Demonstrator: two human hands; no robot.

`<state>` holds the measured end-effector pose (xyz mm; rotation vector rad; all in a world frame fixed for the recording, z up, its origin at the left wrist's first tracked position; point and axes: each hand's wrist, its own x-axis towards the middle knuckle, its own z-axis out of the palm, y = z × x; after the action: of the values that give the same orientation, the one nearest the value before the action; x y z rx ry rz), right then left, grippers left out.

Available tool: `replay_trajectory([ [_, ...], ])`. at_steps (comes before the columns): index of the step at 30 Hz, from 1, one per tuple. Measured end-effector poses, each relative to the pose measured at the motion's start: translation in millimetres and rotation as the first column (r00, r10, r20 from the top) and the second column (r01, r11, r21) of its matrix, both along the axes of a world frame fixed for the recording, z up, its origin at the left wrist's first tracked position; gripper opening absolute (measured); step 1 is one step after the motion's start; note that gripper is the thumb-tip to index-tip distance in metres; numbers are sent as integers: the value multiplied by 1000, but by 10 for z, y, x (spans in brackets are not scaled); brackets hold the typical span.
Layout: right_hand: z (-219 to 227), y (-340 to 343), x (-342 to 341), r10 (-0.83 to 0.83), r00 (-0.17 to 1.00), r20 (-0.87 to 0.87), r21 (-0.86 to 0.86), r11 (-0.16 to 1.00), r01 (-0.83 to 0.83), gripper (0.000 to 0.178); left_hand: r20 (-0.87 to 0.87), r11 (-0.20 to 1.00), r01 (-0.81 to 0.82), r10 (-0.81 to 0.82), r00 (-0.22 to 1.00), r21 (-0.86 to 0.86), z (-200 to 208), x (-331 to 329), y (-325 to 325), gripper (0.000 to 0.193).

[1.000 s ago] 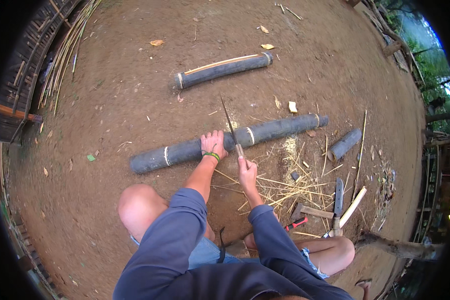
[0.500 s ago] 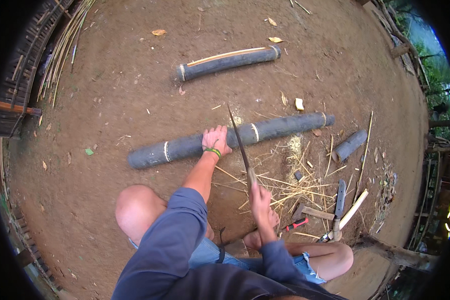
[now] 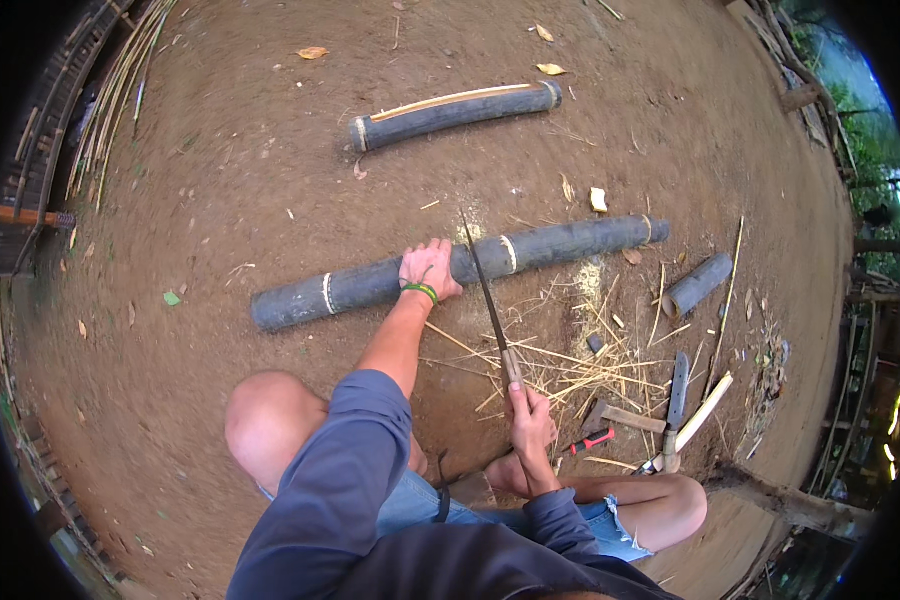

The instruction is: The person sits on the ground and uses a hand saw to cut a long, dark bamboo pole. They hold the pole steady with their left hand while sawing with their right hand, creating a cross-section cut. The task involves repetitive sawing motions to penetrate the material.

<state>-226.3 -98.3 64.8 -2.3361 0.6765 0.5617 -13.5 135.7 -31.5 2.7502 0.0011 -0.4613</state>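
Note:
A long dark bamboo pole (image 3: 570,247) with pale rings at its joints lies slantwise across the ground in front of me. My left hand (image 3: 428,268), a green band at its wrist, presses down on the pole with fingers wrapped over its far side. In my right hand (image 3: 533,428) is the wooden handle of a saw (image 3: 488,296) with a long, narrow, pointed blade. That blade crosses over the pole just right of my left hand, its tip past the far side. Pale sawdust (image 3: 467,212) lies on the ground beyond it. Whether the blade bites into the bamboo is hard to tell.
Farther off lies a shorter bamboo section (image 3: 455,115) with a strip cut open. To the right are a short bamboo piece (image 3: 698,285), thin split sticks (image 3: 610,372), a wood-handled hatchet (image 3: 630,418), a red-handled tool (image 3: 592,440) and a broad knife (image 3: 678,395).
My right hand has drawn the saw back toward my body and slightly right, so more of its handle shows. My left hand stays on the pole. The view has shifted a little.

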Motion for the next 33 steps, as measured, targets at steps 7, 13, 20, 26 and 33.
replay_trajectory([
  [7, -219, -250, -303, 79, 953, 294, 230, 961, -151, 40, -20, 998, -7, 6, 1000, -62, 2, 3, 28, 78],
  [13, 24, -454, -529, 80, 928, 364, 463, 849, -255, 34, 60, 999, -23, 26, 998, -42, -109, -536, -178, 78],
  [20, 505, -223, -330, -70, 929, 364, 472, 873, -119, 26, 155, 993, -87, 74, 985, 79, -113, -755, -346, 83],
  [26, 173, -159, -204, -44, 952, 302, 264, 964, -40, 29, 45, 999, -37, 37, 998, -14, -75, -489, -187, 77],
  [33, -117, -148, 54, -148, 981, 125, 154, 980, 128, 58, -24, 999, -44, 44, 999, 20, 39, -415, -226, 75],
])
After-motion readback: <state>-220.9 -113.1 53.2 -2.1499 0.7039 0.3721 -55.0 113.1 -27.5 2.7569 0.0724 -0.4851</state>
